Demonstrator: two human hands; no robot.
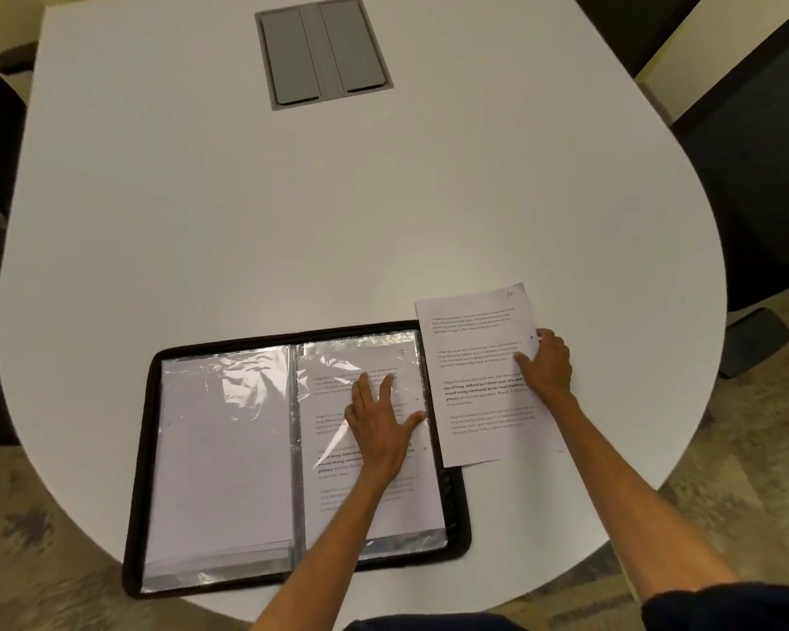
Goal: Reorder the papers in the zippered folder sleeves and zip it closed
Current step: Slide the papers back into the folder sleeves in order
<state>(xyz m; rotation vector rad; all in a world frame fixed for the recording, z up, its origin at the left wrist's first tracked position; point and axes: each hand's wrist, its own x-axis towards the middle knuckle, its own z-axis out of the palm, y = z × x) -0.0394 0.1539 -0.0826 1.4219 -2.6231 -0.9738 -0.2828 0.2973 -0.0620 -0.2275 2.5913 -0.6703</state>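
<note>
Left hand (pixel 379 421): spread flat on right sleeve (pixel 411 503) of folder (pixel 222 448).
Right hand (pixel 545 364): fingers flat on loose sheet (pixel 474 380) just beside folder.

The black-edged zippered folder (pixel 140 471) lies open and flat at the near edge of the table (pixel 292 220). Its left clear sleeve (pixel 224 448) shows a blank white sheet. The right sleeve (pixel 361 343) holds a printed page (pixel 406 494) whose corner number looks like a 9. A loose printed paper (pixel 474 321), marked 10, lies slightly tilted just right, overlapping the folder's right border.
</note>
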